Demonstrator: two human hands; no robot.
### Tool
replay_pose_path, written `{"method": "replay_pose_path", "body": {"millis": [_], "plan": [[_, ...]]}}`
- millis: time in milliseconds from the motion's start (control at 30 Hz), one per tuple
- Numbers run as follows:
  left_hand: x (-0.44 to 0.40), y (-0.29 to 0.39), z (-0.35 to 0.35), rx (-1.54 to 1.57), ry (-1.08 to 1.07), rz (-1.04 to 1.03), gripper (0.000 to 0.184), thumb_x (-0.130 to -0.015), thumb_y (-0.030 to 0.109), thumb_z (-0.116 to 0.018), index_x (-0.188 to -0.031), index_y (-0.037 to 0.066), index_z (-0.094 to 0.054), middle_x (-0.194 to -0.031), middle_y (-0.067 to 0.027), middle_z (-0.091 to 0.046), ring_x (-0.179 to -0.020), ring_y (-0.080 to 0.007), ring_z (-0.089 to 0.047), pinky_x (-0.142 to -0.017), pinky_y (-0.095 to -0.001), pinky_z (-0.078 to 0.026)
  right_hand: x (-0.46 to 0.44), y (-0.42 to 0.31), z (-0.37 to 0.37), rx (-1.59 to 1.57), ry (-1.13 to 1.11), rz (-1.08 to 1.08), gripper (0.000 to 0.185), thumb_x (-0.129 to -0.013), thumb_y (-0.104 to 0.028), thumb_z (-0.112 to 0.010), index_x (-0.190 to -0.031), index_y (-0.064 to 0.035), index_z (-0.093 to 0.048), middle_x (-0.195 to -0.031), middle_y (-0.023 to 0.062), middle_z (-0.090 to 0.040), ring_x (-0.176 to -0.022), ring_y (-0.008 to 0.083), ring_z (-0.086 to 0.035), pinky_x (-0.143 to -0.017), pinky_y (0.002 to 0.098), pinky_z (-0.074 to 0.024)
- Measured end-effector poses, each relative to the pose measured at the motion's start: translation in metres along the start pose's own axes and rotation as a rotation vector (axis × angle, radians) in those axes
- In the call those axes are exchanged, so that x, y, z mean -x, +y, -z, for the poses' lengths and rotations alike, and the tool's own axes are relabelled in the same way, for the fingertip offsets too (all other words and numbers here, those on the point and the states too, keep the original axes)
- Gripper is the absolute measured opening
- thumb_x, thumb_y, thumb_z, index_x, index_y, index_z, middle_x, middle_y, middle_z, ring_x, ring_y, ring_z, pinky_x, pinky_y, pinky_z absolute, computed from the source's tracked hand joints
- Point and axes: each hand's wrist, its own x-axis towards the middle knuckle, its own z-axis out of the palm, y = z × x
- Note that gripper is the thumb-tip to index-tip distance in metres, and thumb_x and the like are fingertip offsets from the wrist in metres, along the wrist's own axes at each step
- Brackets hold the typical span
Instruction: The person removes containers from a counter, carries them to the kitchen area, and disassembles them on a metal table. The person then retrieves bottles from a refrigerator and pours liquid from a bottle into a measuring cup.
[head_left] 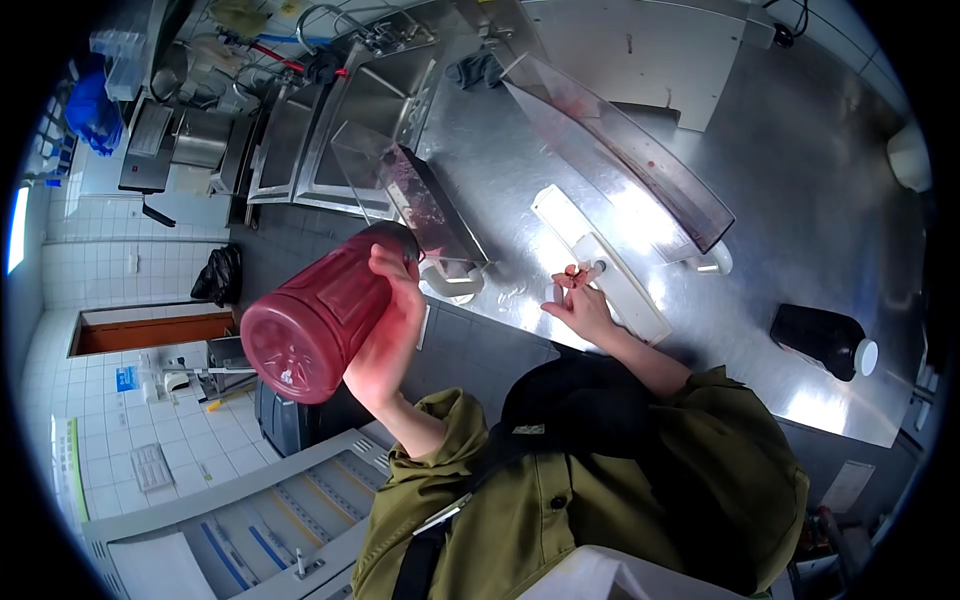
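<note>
My left hand (390, 330) is wrapped round a large clear plastic bottle (325, 310) tinted red inside, tilted with its base towards me. Its neck end points to a clear tank (405, 185) with dark red residue and a white tap (453, 283). My right hand (585, 312) has bent fingers over a long white plastic piece (625, 290) with a grey knob. Something small and reddish (574, 276) shows at its fingertips; I cannot make out what it is. A second clear tank (625, 165) with a white tap (714, 260) lies behind the white piece.
A dark bottle with a white cap (822, 342) lies at the right on the steel counter (800, 200). Steel sinks (370, 100) with a faucet stand at the back left. A dark cloth (474, 69) lies beside them. A glass-topped freezer (260, 520) stands at lower left.
</note>
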Motion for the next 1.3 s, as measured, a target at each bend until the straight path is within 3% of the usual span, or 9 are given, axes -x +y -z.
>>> {"method": "replay_pose_path", "body": {"millis": [100, 233, 300, 433, 767, 867, 1000, 1300], "plan": [[-0.002, 0.011, 0.003, -0.152, -0.071, 0.076, 0.039, -0.084, 0.006, -0.044, -0.119, -0.005, -0.032, -0.108, -0.0113, -0.051, -0.1, -0.0225, -0.051, -0.091, -0.0362, -0.034, 0.0, 0.001, -0.002, -0.016, -0.004, -0.015, 0.049, -0.077, -0.03, -0.063, -0.099, 0.0027, -0.033, -0.107, 0.0052, -0.06, -0.062, 0.0228, -0.061, -0.053, 0.0307, -0.0484], [0.002, -0.001, 0.001, 0.03, -0.004, -0.036, 0.043, -0.084, 0.006, -0.047, -0.122, -0.005, -0.03, -0.11, -0.0122, -0.05, -0.101, -0.023, -0.052, -0.089, -0.0352, -0.035, 0.0, 0.002, -0.004, -0.028, 0.017, -0.021, 0.047, -0.076, -0.03, -0.064, -0.1, 0.0014, -0.037, -0.106, 0.0043, -0.061, -0.061, 0.022, -0.061, -0.053, 0.0305, -0.0483], [-0.001, 0.014, 0.004, -0.121, -0.072, 0.071, 0.045, -0.083, 0.006, -0.048, -0.123, -0.005, -0.029, -0.11, -0.0125, -0.05, -0.101, -0.0231, -0.052, -0.088, -0.0348, -0.036, 0.0, 0.0, -0.001, -0.015, 0.017, -0.016, 0.046, -0.076, -0.03, -0.064, -0.1, 0.0002, -0.041, -0.106, 0.0042, -0.061, -0.06, 0.0213, -0.06, -0.053, 0.0304, -0.048], [0.0, 0.016, 0.006, -0.141, -0.103, 0.064, 0.046, -0.083, 0.006, -0.049, -0.123, -0.005, -0.029, -0.112, -0.0123, -0.05, -0.103, -0.0231, -0.052, -0.087, -0.0339, -0.037, 0.0, 0.001, -0.003, -0.029, 0.034, -0.016, 0.045, -0.075, -0.031, -0.065, -0.104, -0.0022, -0.045, -0.104, 0.0034, -0.061, -0.058, 0.0199, -0.058, -0.053, 0.0303, -0.0471], [0.009, -0.005, 0.001, 0.11, -0.032, -0.056, 0.036, -0.081, 0.007, -0.051, -0.116, -0.001, -0.045, -0.116, -0.0116, -0.049, -0.105, -0.0224, -0.051, -0.09, -0.0344, -0.038, 0.001, 0.002, -0.003, -0.039, 0.049, -0.01, 0.048, -0.074, -0.028, -0.066, -0.112, -0.005, -0.046, -0.1, 0.0014, -0.062, -0.055, 0.0176, -0.055, -0.053, 0.0286, -0.0453], [0.01, -0.003, 0.002, 0.124, -0.05, -0.037, 0.036, -0.081, 0.006, -0.051, -0.116, 0.0, -0.046, -0.117, -0.0121, -0.049, -0.107, -0.0226, -0.051, -0.09, -0.0348, -0.038, 0.001, 0.001, -0.003, -0.044, 0.045, -0.018, 0.05, -0.074, -0.027, -0.066, -0.113, -0.0049, -0.045, -0.099, 0.0012, -0.063, -0.054, 0.0171, -0.053, -0.052, 0.0283, -0.0447], [0.006, 0.016, 0.008, -0.049, -0.185, 0.142, 0.036, -0.081, 0.006, -0.05, -0.116, 0.0, -0.046, -0.118, -0.012, -0.049, -0.107, -0.0228, -0.051, -0.091, -0.035, -0.038, 0.0, -0.003, 0.001, -0.062, 0.103, 0.026, 0.054, -0.073, -0.027, -0.067, -0.116, -0.0048, -0.044, -0.098, 0.0015, -0.063, -0.053, 0.0168, -0.052, -0.051, 0.0284, -0.0442], [0.008, 0.018, 0.007, -0.016, -0.151, 0.123, 0.037, -0.082, 0.006, -0.049, -0.117, -0.001, -0.045, -0.119, -0.0121, -0.048, -0.109, -0.0232, -0.05, -0.091, -0.0351, -0.038, 0.003, 0.007, -0.01, -0.027, 0.079, -0.004, 0.057, -0.073, -0.027, -0.067, -0.118, -0.0034, -0.042, -0.099, 0.0035, -0.063, -0.051, 0.0167, -0.051, -0.049, 0.0285, -0.0434]]}}
